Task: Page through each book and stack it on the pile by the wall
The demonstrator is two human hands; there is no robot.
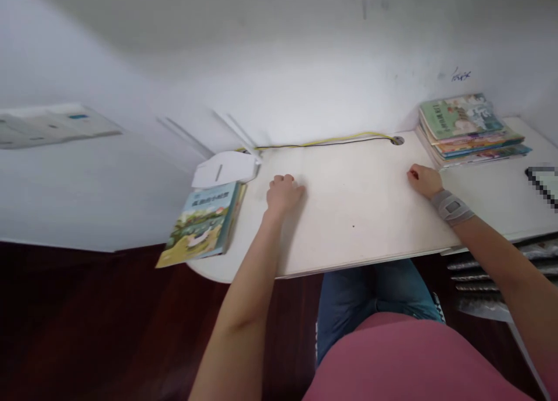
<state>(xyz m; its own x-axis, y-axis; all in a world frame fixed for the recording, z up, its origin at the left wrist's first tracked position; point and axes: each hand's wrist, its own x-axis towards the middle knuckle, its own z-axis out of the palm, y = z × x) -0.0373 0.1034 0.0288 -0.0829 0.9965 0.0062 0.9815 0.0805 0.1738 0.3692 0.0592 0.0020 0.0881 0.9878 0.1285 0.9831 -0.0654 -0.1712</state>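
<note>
My left hand (284,194) rests palm down over the white desk (349,197), its fingers bent and the thumb held apart, with nothing in it. To its left lies a small pile of picture books (204,221), topped by one with a blue, green and yellow cover. My right hand (424,181) is curled into a fist at the right part of the desk, and no object shows in it. A grey band (453,206) wraps that wrist. Just beyond the fist sits a stack of several thin books (471,125), the top one green.
Behind the left books stands a white router (224,168) with antennas against the wall. A yellow cable (331,139) and a dark one run along the back edge to a cable hole (397,140). A tablet-like object (544,183), partly blurred, lies at the right edge.
</note>
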